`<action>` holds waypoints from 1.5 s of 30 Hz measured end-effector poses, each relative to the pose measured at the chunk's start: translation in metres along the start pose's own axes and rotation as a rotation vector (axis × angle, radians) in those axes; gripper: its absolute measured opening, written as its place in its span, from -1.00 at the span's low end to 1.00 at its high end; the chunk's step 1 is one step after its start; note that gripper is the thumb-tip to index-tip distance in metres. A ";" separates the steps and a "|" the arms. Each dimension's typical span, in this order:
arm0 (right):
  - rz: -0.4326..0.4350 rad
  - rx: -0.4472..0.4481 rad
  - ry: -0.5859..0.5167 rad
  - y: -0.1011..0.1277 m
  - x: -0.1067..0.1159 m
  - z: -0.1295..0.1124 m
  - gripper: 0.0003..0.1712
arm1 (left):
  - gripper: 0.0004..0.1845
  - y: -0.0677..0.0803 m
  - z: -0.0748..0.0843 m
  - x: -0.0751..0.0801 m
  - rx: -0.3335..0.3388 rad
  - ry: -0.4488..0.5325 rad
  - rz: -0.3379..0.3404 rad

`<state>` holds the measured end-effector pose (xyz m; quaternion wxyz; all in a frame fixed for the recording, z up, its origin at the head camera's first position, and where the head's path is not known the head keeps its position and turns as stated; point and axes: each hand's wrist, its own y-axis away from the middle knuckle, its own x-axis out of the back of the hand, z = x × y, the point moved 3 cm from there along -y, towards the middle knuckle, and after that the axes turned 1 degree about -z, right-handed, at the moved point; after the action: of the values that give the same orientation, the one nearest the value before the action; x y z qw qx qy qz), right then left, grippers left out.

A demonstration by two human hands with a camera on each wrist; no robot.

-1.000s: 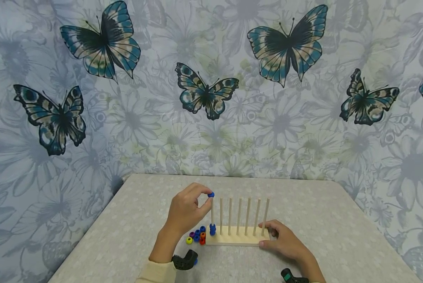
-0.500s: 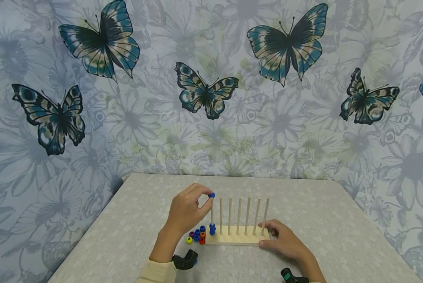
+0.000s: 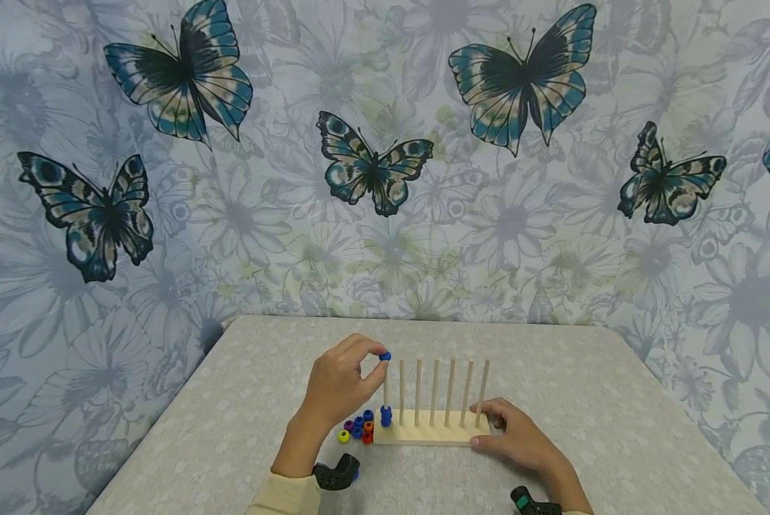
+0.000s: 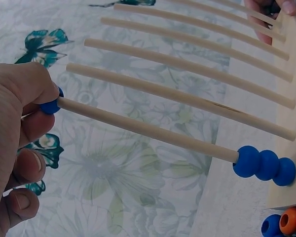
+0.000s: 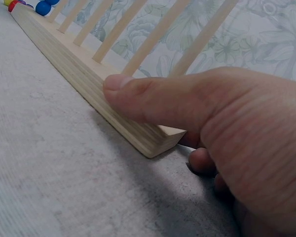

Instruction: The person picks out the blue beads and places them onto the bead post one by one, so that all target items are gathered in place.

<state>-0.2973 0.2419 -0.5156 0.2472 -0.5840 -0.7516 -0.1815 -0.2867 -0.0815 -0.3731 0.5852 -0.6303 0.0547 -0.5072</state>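
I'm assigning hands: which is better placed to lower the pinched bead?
Left hand, probably: it pinches the bead at the tip of a peg; the right hand grips the base at the opposite end.

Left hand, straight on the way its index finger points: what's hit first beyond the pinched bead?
Beyond the blue bead at the tip of the leftmost peg, the left hand would likely meet the next peg, near its top. Depth is unclear; it might miss.
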 end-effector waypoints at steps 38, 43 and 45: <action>0.004 -0.014 0.015 0.001 0.001 -0.004 -0.37 | -0.88 0.002 -0.002 -0.001 0.005 -0.018 -0.012; 0.002 -0.009 0.012 0.001 0.000 -0.004 -0.37 | -0.89 0.002 -0.003 -0.001 0.007 -0.025 -0.008; 0.001 -0.005 0.012 0.001 0.001 -0.004 -0.37 | -0.88 0.001 -0.004 -0.001 0.008 -0.028 -0.008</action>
<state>-0.2958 0.2403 -0.5121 0.2502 -0.5841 -0.7492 -0.1867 -0.2890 -0.0839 -0.3752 0.5863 -0.6351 0.0420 -0.5011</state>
